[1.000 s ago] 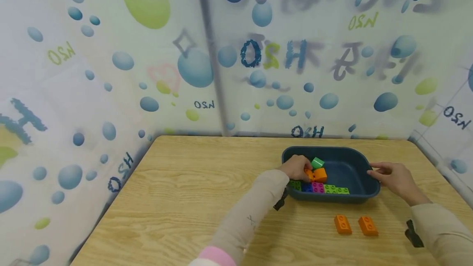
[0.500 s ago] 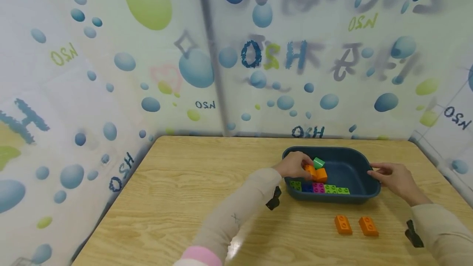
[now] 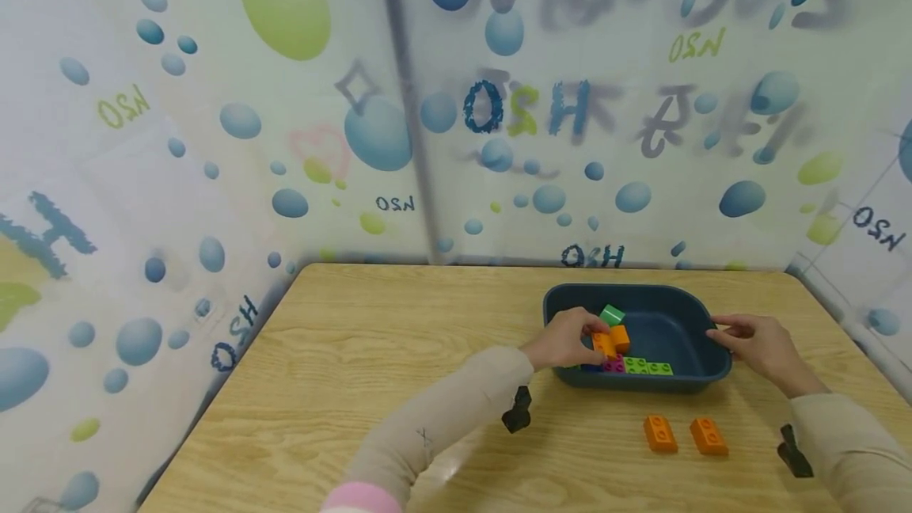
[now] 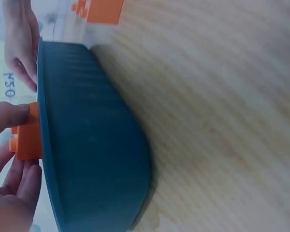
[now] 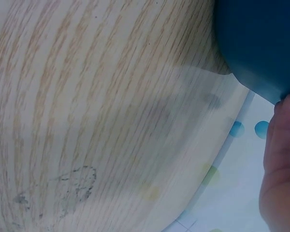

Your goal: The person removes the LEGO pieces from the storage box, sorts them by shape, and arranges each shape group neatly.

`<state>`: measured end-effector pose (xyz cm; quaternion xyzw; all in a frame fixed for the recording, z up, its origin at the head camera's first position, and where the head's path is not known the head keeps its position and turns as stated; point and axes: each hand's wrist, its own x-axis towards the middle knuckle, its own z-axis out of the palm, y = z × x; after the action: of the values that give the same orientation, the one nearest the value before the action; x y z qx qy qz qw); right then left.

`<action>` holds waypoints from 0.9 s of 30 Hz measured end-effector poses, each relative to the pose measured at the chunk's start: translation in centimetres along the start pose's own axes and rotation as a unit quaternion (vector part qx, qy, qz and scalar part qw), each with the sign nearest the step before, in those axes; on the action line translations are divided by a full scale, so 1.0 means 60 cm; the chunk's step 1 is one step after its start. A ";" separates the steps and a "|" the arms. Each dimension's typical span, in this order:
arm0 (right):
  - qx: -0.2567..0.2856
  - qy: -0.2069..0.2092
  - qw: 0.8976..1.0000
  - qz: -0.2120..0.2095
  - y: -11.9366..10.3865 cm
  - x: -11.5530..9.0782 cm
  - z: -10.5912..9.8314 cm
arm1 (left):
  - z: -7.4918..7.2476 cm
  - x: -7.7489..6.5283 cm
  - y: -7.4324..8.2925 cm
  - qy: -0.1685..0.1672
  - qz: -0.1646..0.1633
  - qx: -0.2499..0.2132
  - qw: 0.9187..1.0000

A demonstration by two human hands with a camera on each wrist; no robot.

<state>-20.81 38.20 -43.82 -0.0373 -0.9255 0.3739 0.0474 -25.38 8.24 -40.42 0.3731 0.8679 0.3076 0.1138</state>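
Observation:
In the head view my left hand (image 3: 570, 336) pinches an orange toy building brick (image 3: 604, 344) over the left part of a dark blue plastic basin (image 3: 673, 331). The left wrist view has this brick (image 4: 29, 136) between thumb and fingers at the basin's rim, studs facing away from the basin. My right hand (image 3: 765, 348) holds the basin's right rim with thumb and fingers. Inside lie another orange brick (image 3: 620, 338), a green brick (image 3: 612, 316), and a row along the near wall with a magenta brick (image 3: 613, 365) and lime bricks (image 3: 648, 367). The left hand hides part of that row.
Two orange bricks (image 3: 660, 434) (image 3: 708, 437) lie apart on the wooden table (image 3: 399, 355) in front of the basin. A wall sheet (image 3: 527, 180) printed with bubbles stands behind the table's back edge.
My left hand has lifted the orange brick from beside the other orange one and brought it slightly toward the near wall, its forearm swinging left. The right hand stays on the rim.

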 end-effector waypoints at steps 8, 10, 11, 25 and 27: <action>-0.015 -0.007 1.000 -0.014 -0.016 -0.011 -0.005 | 0.004 -0.030 0.005 -0.001 0.020 -0.031 0.999; -0.020 -0.007 1.000 -0.016 -0.022 -0.013 -0.005 | 0.005 -0.036 0.004 0.001 0.023 -0.041 0.999; -0.020 -0.007 1.000 -0.017 -0.023 -0.014 -0.005 | 0.004 -0.038 0.003 0.004 0.029 -0.044 0.999; -0.022 0.006 0.999 -0.029 -0.025 -0.012 -0.005 | 0.010 -0.071 0.016 0.007 0.113 -0.041 0.993; -0.017 0.005 0.999 -0.029 -0.025 -0.012 -0.005 | 0.016 -0.077 0.020 -0.011 0.116 -0.039 0.992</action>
<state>-20.10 37.24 -42.61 -0.0130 -0.9321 0.3567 0.0618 -21.07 6.00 -40.60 0.4696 0.8051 0.3479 0.1009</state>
